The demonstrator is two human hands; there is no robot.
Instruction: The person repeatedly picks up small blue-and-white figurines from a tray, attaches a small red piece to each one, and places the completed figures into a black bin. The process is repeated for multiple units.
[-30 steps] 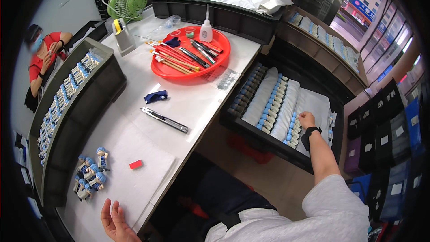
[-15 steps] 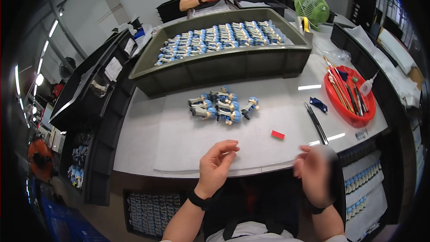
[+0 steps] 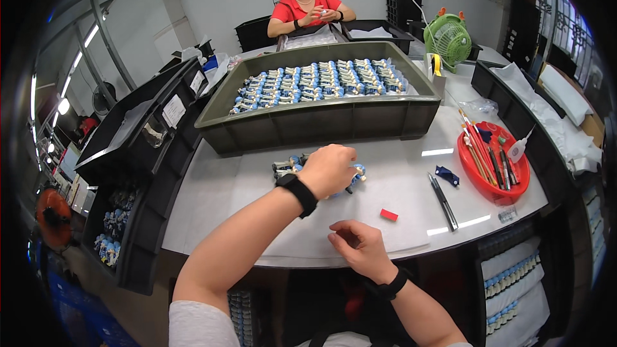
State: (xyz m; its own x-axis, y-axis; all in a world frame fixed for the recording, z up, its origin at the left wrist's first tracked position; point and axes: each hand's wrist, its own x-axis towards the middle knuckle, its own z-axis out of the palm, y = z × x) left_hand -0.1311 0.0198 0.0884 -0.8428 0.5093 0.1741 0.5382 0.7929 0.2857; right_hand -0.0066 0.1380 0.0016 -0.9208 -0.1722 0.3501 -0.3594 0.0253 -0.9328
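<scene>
On the white sheet (image 3: 238, 209) in front of me lies a group of small figurines with light blue hair and pale clothes. My left hand (image 3: 329, 170) reaches over this group, back upward and fingers bent down. It covers most of the figurines and hides its own fingertips, so its grip does not show. One figurine (image 3: 358, 173) peeks out at its right, another (image 3: 283, 167) at its left. Closer to me, my right hand (image 3: 361, 249) hovers near the table's front edge, loosely curved. Its thumb stands apart from the fingers, with nothing between them.
A large dark tray (image 3: 321, 125) of figurine rows stands behind. To the right are a red piece (image 3: 389, 214), a pen (image 3: 443, 202), a dark blue item (image 3: 447, 175) and a red basket (image 3: 495, 194) of brushes. Black crates (image 3: 141, 148) flank the left. A co-worker (image 3: 308, 9) sits opposite.
My left hand has moved forward from the table edge onto the figurines. My right hand has shifted left, in front of the red piece. The view has tilted up slightly.
</scene>
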